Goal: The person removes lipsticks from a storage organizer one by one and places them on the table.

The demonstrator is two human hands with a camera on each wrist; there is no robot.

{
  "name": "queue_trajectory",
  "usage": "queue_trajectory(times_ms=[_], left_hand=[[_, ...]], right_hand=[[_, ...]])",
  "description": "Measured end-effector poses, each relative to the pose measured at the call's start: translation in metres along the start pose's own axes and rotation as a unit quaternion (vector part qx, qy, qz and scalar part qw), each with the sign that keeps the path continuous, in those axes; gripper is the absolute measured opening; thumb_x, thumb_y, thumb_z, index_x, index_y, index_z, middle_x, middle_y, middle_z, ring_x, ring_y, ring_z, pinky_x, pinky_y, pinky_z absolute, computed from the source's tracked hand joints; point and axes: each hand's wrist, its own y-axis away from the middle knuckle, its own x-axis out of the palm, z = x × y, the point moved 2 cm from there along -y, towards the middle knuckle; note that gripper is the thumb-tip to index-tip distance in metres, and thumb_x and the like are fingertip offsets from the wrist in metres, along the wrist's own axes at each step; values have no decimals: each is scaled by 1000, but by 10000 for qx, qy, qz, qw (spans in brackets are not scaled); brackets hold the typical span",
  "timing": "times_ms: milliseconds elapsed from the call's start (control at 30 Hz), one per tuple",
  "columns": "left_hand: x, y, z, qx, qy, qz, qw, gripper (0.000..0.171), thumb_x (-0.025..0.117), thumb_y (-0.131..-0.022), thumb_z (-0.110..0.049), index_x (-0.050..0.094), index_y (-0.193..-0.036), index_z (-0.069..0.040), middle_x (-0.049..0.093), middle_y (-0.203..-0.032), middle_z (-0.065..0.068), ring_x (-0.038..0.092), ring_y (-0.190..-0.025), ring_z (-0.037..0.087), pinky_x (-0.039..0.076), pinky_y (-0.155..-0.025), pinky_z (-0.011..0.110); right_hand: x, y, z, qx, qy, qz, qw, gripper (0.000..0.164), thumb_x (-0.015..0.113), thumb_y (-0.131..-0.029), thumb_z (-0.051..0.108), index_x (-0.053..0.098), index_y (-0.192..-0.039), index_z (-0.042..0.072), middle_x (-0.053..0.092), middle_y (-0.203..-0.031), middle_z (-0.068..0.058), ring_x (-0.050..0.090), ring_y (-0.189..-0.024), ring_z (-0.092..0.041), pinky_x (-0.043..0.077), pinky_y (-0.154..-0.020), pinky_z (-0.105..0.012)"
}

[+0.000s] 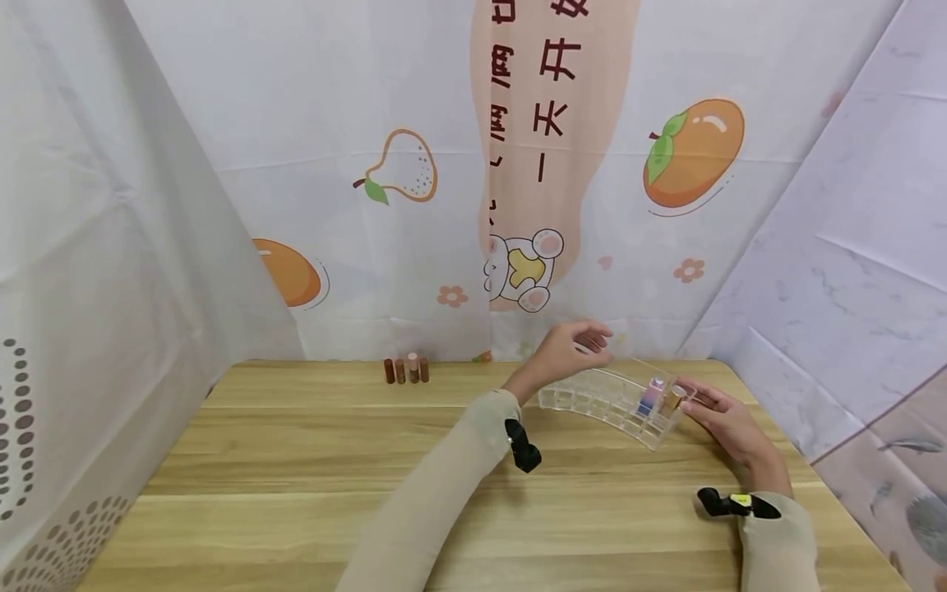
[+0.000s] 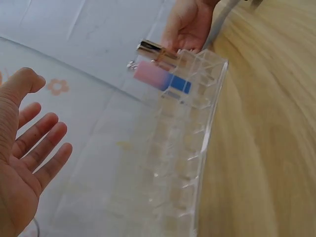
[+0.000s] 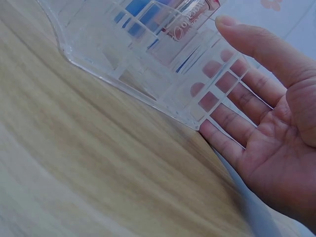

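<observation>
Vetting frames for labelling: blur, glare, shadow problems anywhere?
Head: bright, even, soft shadow on the tabletop beside the left sleeve. Left wrist: clear rack smeared, pink-and-blue tube soft-edged, glints along the rack's rim. Right wrist: dimmer; right fingers fairly crisp, tabletop grain blurred.

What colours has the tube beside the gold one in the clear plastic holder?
The tube is pink above, blue below; best seen in the left wrist view.

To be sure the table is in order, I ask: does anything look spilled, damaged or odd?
Nothing stands out: four tubes line up at the back of the table, the pink-and-blue tube and gold tube sit in the clear organizer, and no spill or damage shows.
</observation>
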Motion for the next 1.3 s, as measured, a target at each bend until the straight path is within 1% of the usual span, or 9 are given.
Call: queue_trajectory(times_ms=[167, 367, 467, 533, 600, 667, 833, 1033, 1300], left_hand=[[25, -1, 13, -176, 37, 144, 9997, 34, 77, -91, -14, 70, -123, -7, 74, -113, 13, 65, -91, 1, 56, -80, 15], [49, -2, 25, -370, 162, 72, 9992, 36, 78, -90, -14, 70, -125, -6, 73, -120, 12, 67, -99, 6, 54, -82, 14], [62, -3, 31, -450, 276, 92, 9986, 38, 78, -91, -14, 69, -126, -4, 71, -124, 14, 68, -105, 13, 54, -83, 14], [70, -4, 35, -493, 323, 101, 9982, 38, 77, -91, -14, 69, -127, -3, 70, -127, 15, 68, -111, 21, 53, -84, 14], [76, -4, 38, -522, 393, 80, 9978, 38, 77, -91, -14, 68, -127, -3, 69, -129, 16, 67, -116, 29, 53, -86, 14], [82, -5, 40, -515, 418, 66, 9978, 38, 77, -92, -14, 68, -127, -2, 69, -130, 17, 66, -118, 32, 53, -89, 15], [92, -8, 43, -395, 322, 141, 9986, 39, 75, -94, -14, 66, -129, -1, 69, -131, 15, 65, -119, 31, 52, -90, 14], [96, -11, 47, -359, 256, 209, 9988, 37, 74, -95, -14, 67, -129, -2, 68, -132, 14, 65, -120, 31, 51, -89, 13], [95, -13, 49, -358, 212, 154, 9990, 37, 74, -95, -14, 67, -129, -2, 69, -131, 13, 64, -120, 31, 52, -90, 15]], right_hand=[[1, 3, -3, 37, 83, 8, 10000, 49, 46, -101, -13, 56, -144, 8, 66, -132, 16, 63, -116, 3, 51, -96, -12], [0, 3, -5, 89, 120, -38, 9999, 48, 46, -101, -12, 52, -146, 4, 66, -132, 16, 62, -117, 3, 51, -96, -12], [-1, 3, -5, 74, 101, -70, 9999, 49, 46, -101, -13, 55, -145, 6, 68, -131, 16, 63, -117, 3, 51, -95, -12], [-1, 3, -5, 81, 113, -67, 9999, 49, 46, -101, -13, 56, -144, 8, 68, -130, 16, 63, -116, 3, 51, -95, -12], [0, 3, -5, 93, 134, -59, 9998, 48, 46, -101, -12, 55, -145, 7, 68, -131, 16, 63, -117, 3, 51, -95, -12], [0, 2, -6, 104, 163, -51, 9998, 48, 46, -102, -12, 54, -146, 6, 67, -131, 16, 62, -118, 3, 50, -96, -12], [-1, 1, -8, 96, 160, -127, 9997, 49, 46, -101, -12, 57, -144, 10, 68, -131, 15, 63, -118, 3, 50, -96, -12], [-2, 0, -7, 181, 172, -168, 9995, 49, 46, -102, -11, 58, -142, 14, 68, -130, 15, 63, -117, 3, 51, -95, -12], [-3, -5, -4, 241, 254, -226, 9991, 47, 48, -102, -10, 54, -146, 7, 68, -128, 15, 63, -116, 3, 51, -95, -12]])
